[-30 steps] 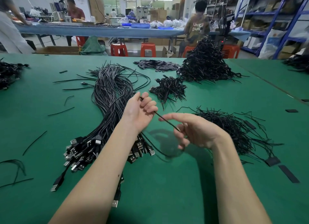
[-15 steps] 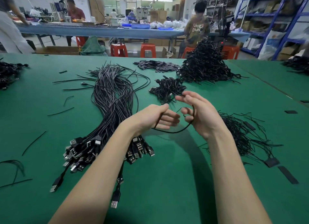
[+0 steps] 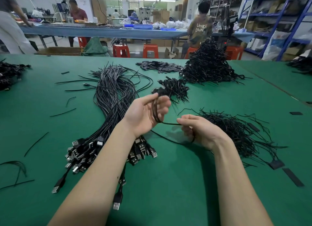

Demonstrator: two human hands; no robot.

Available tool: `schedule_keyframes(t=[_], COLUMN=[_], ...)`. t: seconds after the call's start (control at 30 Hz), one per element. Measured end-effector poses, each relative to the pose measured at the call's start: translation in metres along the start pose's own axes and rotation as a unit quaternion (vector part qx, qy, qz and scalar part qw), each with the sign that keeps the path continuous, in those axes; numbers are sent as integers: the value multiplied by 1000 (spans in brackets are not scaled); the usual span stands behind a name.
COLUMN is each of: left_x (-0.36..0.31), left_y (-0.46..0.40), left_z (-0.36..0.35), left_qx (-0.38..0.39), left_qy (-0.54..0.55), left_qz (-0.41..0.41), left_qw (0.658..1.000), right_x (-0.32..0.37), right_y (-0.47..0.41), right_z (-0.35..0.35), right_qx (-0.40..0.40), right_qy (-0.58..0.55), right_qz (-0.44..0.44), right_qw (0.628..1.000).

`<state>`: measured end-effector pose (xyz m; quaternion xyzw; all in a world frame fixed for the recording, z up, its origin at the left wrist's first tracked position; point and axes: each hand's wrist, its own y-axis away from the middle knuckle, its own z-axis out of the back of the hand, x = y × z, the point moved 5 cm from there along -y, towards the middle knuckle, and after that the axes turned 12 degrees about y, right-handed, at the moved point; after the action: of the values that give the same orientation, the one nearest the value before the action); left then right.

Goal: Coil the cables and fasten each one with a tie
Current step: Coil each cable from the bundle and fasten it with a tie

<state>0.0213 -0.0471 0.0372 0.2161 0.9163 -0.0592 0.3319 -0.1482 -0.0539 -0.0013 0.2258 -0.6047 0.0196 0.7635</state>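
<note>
Head view: hands up over the green surface (image 3: 168, 183), mid-frame, and I'm watching both on one black cable (image 3: 156, 114).
Left hand: left hand (image 3: 145, 114) palm up, fingers (image 3: 163, 102) curled round a few loops of the cable, thumb pinching the top of the coil.
Right hand: right hand (image 3: 200, 131) just beside it, fingers bent and pinching the free run of the cable, which crosses from the coil into this grip.
Cable tail: a slack length droops from the right hand down to the surface between the wrists.
Uncoiled bundle: big sheaf of loose cables (image 3: 111, 97) lies under and beyond the left forearm, USB plugs (image 3: 81, 156) fanned out at the near end.
Ties: heap of thin black ties (image 3: 236, 133) just right of the right hand.
Finished work: small pile of coiled cables (image 3: 173, 89) beyond the left hand, a tall mound (image 3: 209, 65) farther back.
Background: people at a long blue bench, red stools (image 3: 121, 50) below.
</note>
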Motion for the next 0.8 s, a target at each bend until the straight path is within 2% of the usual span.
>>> schedule_keyframes(t=[0.07,0.13,0.17,0.27,0.33,0.4,0.43,0.47,0.5,0.57,0.63,0.67,0.7,0.73,0.8], left_x=[7,15,15,4,-1,-3,-4,-7,-9,-11,-9,-8,-9,-10,-15], left_y=[2,0,-3,-11,-10,-9,-8,-6,-5,-6,-10,-11,-11,-9,-2], left_z=[-7,-10,-10,-5,-8,-6,-4,-1,2,3,3,2,0,-2,-7], left_qx=[24,23,-3,-109,-137,-145,-151,-161,-171,-183,-173,-152,-119,-82,-9], left_qy=[-205,-360,-411,-544,-635,-693,-711,-712,-688,-564,-362,-242,-125,-29,71], left_qz=[42,85,84,-11,-66,-89,-94,-103,-117,-145,-155,-157,-153,-143,-116], left_qw=[978,929,908,832,758,700,680,675,695,792,903,945,973,986,991], right_x=[5,16,23,38,45,48,50,53,54,54,44,37,30,25,16], right_y=[0,0,1,1,1,2,3,4,5,6,11,16,21,24,23], right_z=[7,6,3,-10,-21,-25,-24,-22,-21,-27,-41,-48,-54,-57,-57], right_qx=[-64,-72,-68,-87,-108,-146,-168,-176,-162,-67,80,159,227,273,291], right_qy=[-2,-32,-45,17,39,5,-17,-41,-68,-98,-71,-59,-57,-64,-42], right_qz=[22,57,73,104,119,126,132,137,138,123,101,92,82,68,38], right_qw=[998,995,994,991,986,981,977,974,975,985,989,981,969,957,955])
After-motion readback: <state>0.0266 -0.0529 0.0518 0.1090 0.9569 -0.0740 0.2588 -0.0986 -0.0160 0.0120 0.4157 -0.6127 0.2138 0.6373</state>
